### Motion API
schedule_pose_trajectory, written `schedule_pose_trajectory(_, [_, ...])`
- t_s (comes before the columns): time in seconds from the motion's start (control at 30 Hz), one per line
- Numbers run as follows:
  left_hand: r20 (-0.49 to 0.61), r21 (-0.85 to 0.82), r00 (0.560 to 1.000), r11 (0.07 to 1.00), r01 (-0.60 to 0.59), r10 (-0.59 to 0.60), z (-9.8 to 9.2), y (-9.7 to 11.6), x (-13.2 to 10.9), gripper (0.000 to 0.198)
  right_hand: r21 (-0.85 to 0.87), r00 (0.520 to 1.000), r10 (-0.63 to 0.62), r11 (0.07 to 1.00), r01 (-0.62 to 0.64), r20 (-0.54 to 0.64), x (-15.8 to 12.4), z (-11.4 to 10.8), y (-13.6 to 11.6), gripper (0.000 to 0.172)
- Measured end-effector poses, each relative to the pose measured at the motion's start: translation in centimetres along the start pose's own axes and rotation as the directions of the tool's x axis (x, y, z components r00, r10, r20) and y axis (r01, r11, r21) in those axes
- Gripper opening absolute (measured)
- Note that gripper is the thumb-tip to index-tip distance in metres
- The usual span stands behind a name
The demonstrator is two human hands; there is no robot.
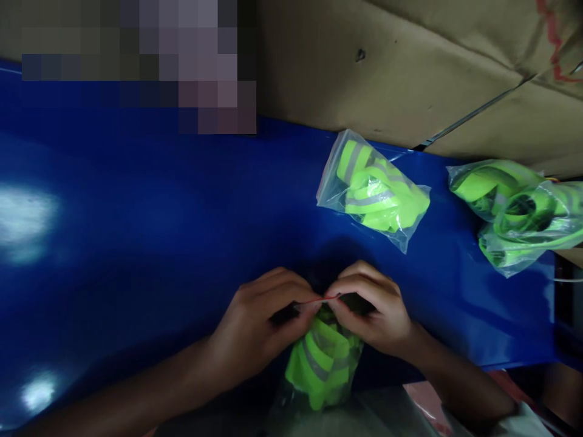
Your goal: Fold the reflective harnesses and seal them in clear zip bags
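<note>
Between my hands hangs a clear zip-lock bag (319, 370) with a folded neon-yellow strap with grey reflective bands inside. My left hand (268, 315) pinches the bag's red-lined top edge between thumb and fingers. Close beside it, my right hand (371, 303) pinches the same edge a little to the right. The fingertips of both hands nearly meet at the seal. The lower end of the bag hangs over the table's near edge, close to my body.
Another clear bag of neon-yellow strap (380, 188) lies on the blue table (159, 212) beyond my hands. Several more filled bags (523, 209) are piled at the right. Large cardboard boxes (346, 67) stand along the far edge. A blurred-out patch covers the upper left.
</note>
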State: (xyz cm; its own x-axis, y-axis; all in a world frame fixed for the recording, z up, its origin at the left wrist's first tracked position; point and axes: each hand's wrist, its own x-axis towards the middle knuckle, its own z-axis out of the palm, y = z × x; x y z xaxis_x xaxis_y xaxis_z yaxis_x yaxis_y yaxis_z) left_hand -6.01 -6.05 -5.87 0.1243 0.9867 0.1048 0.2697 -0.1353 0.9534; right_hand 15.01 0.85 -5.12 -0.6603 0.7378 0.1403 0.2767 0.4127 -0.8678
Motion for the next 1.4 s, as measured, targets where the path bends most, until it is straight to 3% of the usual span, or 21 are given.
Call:
schedule_pose_trajectory(0.2, [-0.072, 0.087, 0.996, 0.995, -0.046, 0.052, 0.3, -0.2, -0.1, 0.010, -0.001, 1.000, -0.004, 1.000, 0.004, -0.017, 0.1, 0.2, -0.1, 0.004])
schedule_pose_trajectory(0.5, [-0.054, 0.066, 0.998, 0.998, -0.012, 0.016, 0.4, 0.0, -0.1, 0.007, -0.018, 1.000, -0.001, 1.000, 0.000, -0.017, 0.0, 0.3, -0.1, 0.003])
schedule_pose_trajectory(0.7, [0.008, 0.030, 0.994, 0.993, 0.111, -0.111, -1.6, -0.1, 0.7, 0.007, 0.002, 0.998, 0.054, 0.999, -0.054, -0.013, -0.1, -0.9, 0.1, 0.008])
schedule_pose_trajectory(0.9, [-0.016, 0.120, 0.994, 0.987, 0.108, -0.107, -3.2, -0.4, 0.8, 0.006, 0.026, 0.995, 0.091, 0.996, -0.090, -0.047, -0.2, -1.4, 0.6, 0.013])
schedule_pose_trajectory(1.1, [-0.103, 0.187, 0.990, 0.975, 0.119, -0.101, -3.7, -0.6, 0.6, 0.004, 0.062, 0.978, 0.188, 0.981, -0.183, -0.090, -0.8, -1.9, 1.3, 0.027])
schedule_pose_trajectory(1.2, [-0.223, 0.258, 0.970, 0.954, 0.155, -0.097, -4.2, -1.0, 0.8, 0.003, 0.215, 0.944, 0.280, 0.947, -0.241, -0.174, -0.9, -1.5, 1.6, 0.035])
schedule_pose_trajectory(1.3, [-0.375, 0.218, 0.914, 0.943, 0.250, -0.156, -4.6, -1.4, 1.0, 0.023, 0.339, 0.928, 0.312, 0.912, -0.231, -0.205, -0.9, -1.2, 1.7, 0.040])
schedule_pose_trajectory(1.4, [-0.451, 0.120, 0.879, 0.965, 0.234, -0.157, -4.7, -1.5, 1.1, 0.043, 0.340, 0.939, 0.283, 0.918, -0.205, -0.198, -1.1, -1.1, 1.9, 0.043])
